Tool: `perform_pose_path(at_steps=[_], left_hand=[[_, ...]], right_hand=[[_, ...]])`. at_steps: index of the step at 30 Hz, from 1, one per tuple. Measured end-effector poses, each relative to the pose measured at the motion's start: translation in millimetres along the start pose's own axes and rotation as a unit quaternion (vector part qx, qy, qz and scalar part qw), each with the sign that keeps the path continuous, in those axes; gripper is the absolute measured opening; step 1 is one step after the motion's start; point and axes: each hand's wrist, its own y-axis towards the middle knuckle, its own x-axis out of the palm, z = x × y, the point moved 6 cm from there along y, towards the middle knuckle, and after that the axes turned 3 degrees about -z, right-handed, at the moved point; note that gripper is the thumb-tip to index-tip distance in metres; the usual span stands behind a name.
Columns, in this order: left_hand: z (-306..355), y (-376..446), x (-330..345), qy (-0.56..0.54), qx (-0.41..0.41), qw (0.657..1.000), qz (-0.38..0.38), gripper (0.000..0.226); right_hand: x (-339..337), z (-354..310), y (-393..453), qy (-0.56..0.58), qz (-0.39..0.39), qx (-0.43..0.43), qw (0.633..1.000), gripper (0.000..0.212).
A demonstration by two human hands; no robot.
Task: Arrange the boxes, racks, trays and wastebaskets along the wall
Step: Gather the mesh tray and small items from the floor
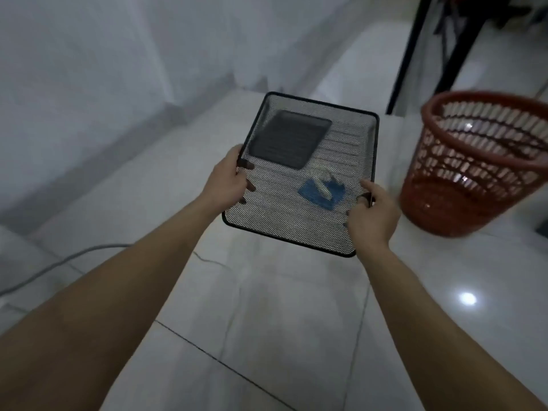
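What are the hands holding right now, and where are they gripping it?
The black mesh tray: left hand grips its left rim, right hand its right rim.

The tray [299, 185] looks like fine black wire mesh, matt, edged by a smooth dark metal rim; a flat dark pad [289, 139] on it has a dull finish; a crumpled blue scrap [321, 192] looks like thin paper or film; the wastebasket [477, 161] is red-brown plastic lattice, faintly shiny; the floor tiles [281, 321] are pale, smooth and glossy, mirroring a lamp; the wall [89, 69] is matt white.
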Motion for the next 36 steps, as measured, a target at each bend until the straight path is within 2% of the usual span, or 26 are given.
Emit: perform_pose_path(at_steps=[4, 8, 11, 14, 18, 21, 23, 26, 30, 33, 36], left_hand=[[19, -29, -106, 0.018, 0.013, 0.994, 0.108, 0.051], [24, -83, -215, 0.01, -0.008, 0.975, 0.221, 0.051], [20, -139, -286, 0.005, -0.028, 0.956, 0.293, 0.051], [16, -189, -336, 0.018, -0.053, 0.936, 0.348, 0.051], [15, -265, -401, 0.033, -0.069, 0.91, 0.408, 0.05], [12, -308, -437, 0.008, -0.078, 0.889, 0.452, 0.046], [7, -333, -452, 0.002, -0.094, 0.875, 0.475, 0.046], [-5, -380, -467, 0.02, -0.125, 0.859, 0.495, 0.044], [-26, -446, -491, 0.009, -0.186, 0.834, 0.519, 0.03], [-56, -487, -513, 0.003, -0.223, 0.803, 0.553, 0.03], [-90, -525, -529, 0.033, -0.233, 0.768, 0.596, 0.04]], right_hand=[[59, -70, -20, 0.027, -0.091, -0.052, 0.994, 0.052], [127, -144, -66, 0.078, -0.186, -0.112, 0.973, 0.058], [174, -187, -112, 0.131, -0.275, -0.128, 0.944, 0.061], [201, -223, -157, 0.148, -0.325, -0.173, 0.918, 0.06], [234, -263, -230, 0.181, -0.424, -0.214, 0.861, 0.057], [256, -287, -279, 0.19, -0.494, -0.232, 0.816, 0.061], [270, -299, -306, 0.194, -0.534, -0.207, 0.796, 0.06], [294, -311, -349, 0.19, -0.557, -0.182, 0.788, 0.06], [303, -320, -418, 0.186, -0.576, -0.191, 0.773, 0.056], [304, -324, -474, 0.153, -0.591, -0.238, 0.756, 0.048], [319, -320, -521, 0.119, -0.605, -0.263, 0.742, 0.049]])
